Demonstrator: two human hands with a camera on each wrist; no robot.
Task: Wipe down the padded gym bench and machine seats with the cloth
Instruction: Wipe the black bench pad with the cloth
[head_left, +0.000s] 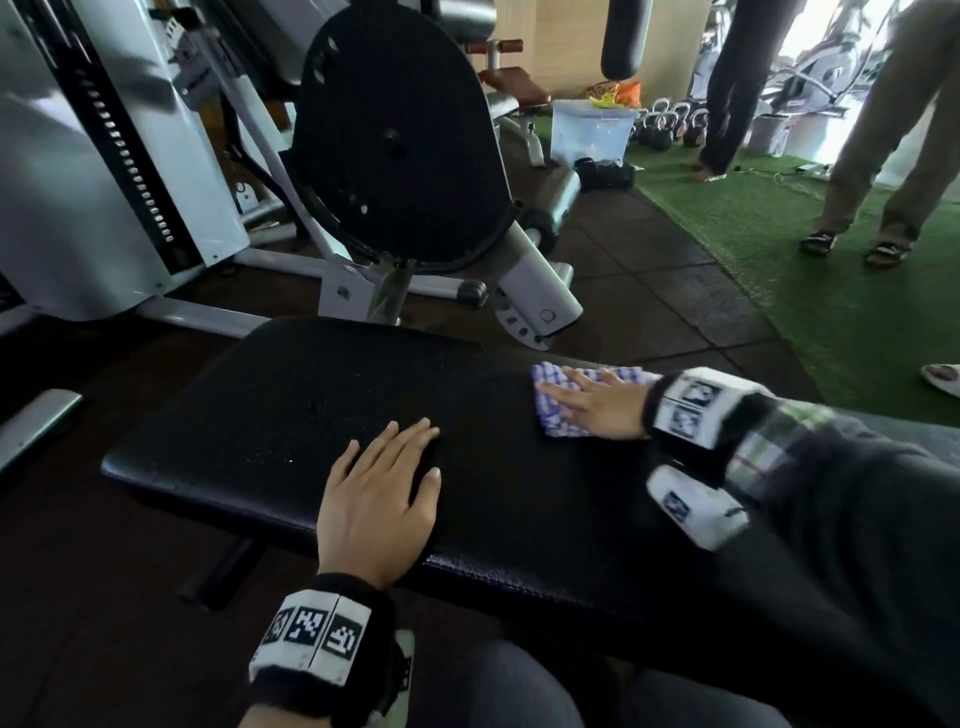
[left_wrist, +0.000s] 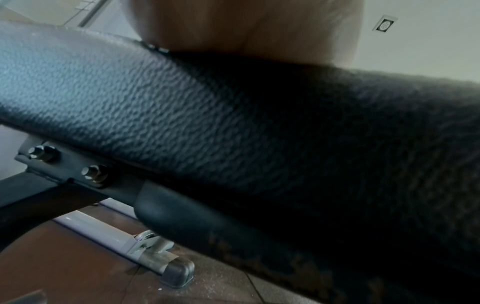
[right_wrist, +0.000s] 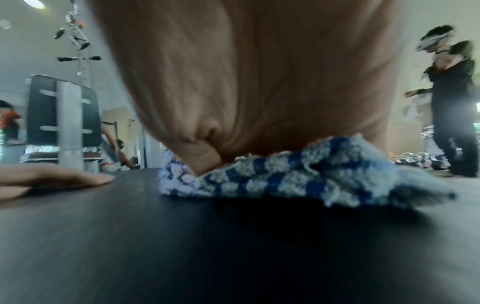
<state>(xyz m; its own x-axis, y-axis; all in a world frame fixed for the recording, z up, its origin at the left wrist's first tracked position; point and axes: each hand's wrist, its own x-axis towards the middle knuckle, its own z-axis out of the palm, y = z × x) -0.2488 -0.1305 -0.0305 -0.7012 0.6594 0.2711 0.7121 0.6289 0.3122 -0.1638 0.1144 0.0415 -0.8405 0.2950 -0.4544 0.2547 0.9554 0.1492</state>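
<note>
A black padded bench (head_left: 291, 410) runs across the head view, its textured side edge (left_wrist: 182, 115) filling the left wrist view. My left hand (head_left: 384, 483) lies flat on the pad near the front edge, fingers straight. Further right, my right hand (head_left: 592, 402) presses flat on a blue-and-white checked cloth (head_left: 558, 410) at the pad's far edge. In the right wrist view the palm (right_wrist: 246, 82) bears down on the bunched cloth (right_wrist: 272, 179) on the dark pad (right_wrist: 182, 246). Small droplets speckle the pad left of the hands.
A white weight machine with a large black disc (head_left: 395, 135) stands just behind the bench. A clear plastic tub (head_left: 589, 132), kettlebells (head_left: 670, 127) and two standing people (head_left: 883, 130) occupy the green turf at the back right. The bench's bolted frame (left_wrist: 64, 170) shows underneath.
</note>
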